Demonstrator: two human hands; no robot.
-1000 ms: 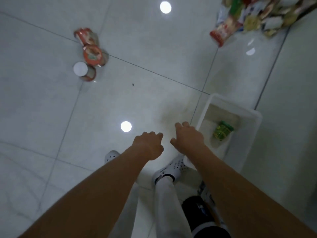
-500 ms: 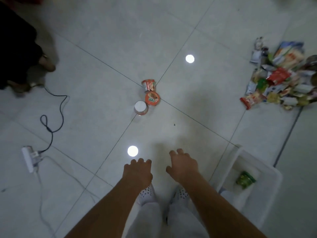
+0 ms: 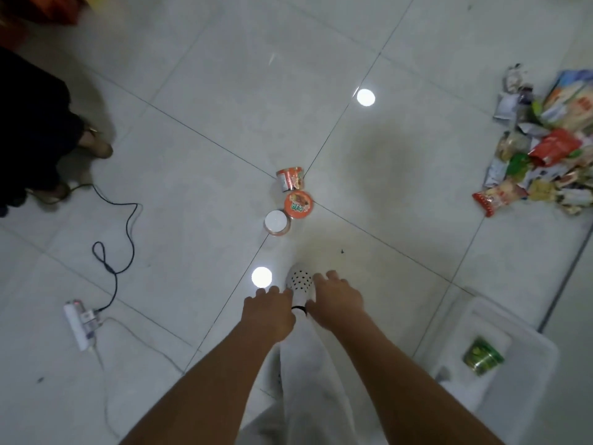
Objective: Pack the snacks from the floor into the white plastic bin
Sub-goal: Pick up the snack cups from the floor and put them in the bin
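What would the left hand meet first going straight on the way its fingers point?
Probably the white-topped cup, standing on the floor ahead of the left hand; only bare tile lies between. How high the hand is above the floor is unclear.

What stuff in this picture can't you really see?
Head view:
- Snack pile: cut off by the right edge; labels too small to read.
- Green cup in the white bin: print blurred.
- Left hand, right hand: palms face away.
- Bystander: cropped by the left edge.

Cups [image 3: 298,205] ahead, snack pile [image 3: 545,149] far R, bin [image 3: 513,322] near R w/ can [image 3: 483,359] inside.
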